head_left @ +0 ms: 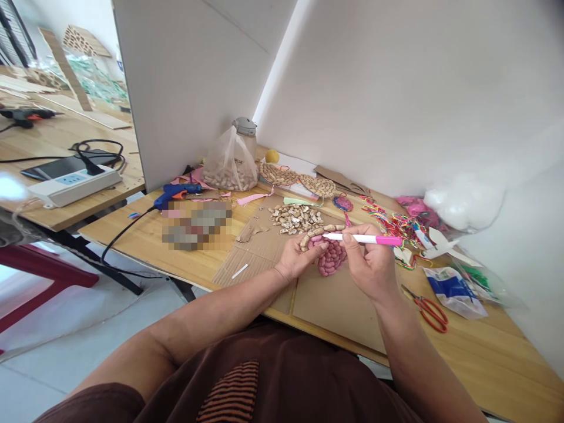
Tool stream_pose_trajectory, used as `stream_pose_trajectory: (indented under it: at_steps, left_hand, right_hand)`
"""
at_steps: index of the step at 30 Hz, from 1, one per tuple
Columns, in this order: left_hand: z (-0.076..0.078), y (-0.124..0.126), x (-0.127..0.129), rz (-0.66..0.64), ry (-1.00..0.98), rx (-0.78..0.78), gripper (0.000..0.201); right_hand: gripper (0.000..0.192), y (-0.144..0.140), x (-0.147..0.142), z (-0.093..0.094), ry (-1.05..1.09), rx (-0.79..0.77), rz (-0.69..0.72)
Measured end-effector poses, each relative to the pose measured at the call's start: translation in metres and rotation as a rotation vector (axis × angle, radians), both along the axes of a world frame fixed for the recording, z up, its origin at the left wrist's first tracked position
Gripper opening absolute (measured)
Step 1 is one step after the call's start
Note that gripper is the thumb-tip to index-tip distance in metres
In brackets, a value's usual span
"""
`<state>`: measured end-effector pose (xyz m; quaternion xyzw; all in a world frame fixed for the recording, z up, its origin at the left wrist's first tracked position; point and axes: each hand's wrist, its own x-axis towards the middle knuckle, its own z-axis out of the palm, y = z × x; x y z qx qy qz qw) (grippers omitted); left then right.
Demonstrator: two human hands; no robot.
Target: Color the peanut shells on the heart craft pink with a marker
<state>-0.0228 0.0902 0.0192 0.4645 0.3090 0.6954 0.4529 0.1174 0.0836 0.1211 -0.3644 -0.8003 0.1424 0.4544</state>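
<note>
My right hand (369,263) grips a white marker with a pink cap (370,239), its tip pointing left at a round disc of peanut shells (329,254). Most of the disc is coloured pink; the shells along its upper rim are bare tan. My left hand (298,256) holds the disc by its left edge, tilted up above a sheet of brown cardboard (330,305) on the wooden table (484,352).
A pile of loose peanut shells (296,218) lies behind the disc. Further back are a plastic bag of peanuts (230,164), two finished shell discs (294,178), a blue glue gun (178,192), coloured rubber bands (394,223). Red scissors (429,310) lie right; a power strip (73,183) sits left.
</note>
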Motion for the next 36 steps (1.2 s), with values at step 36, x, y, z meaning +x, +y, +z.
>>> stream_pose_trajectory:
  at_steps: [36]
  left_hand:
    - [-0.008,0.005,0.001,0.005,-0.018,-0.083,0.047]
  right_hand:
    - [0.021,0.001,-0.005,-0.013,0.109,-0.007,0.049]
